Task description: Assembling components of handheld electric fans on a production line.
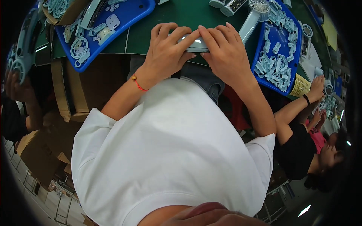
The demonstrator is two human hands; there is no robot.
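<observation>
Glossy, pale material, probably plastic, forms the casing (198, 46) held at the near edge of the green table (177, 15), between one blue tray (132, 11) toward the left and another blue tray (271, 87) toward the right. The left hand (167, 47) and right hand (225, 52) grasp its opposite ends, fingers over the top, thumbs on the near side; whether it rests on the surface cannot be told. It should be light, stiff and somewhat slippery, scratching easily, so both ends offer the surest grip.
</observation>
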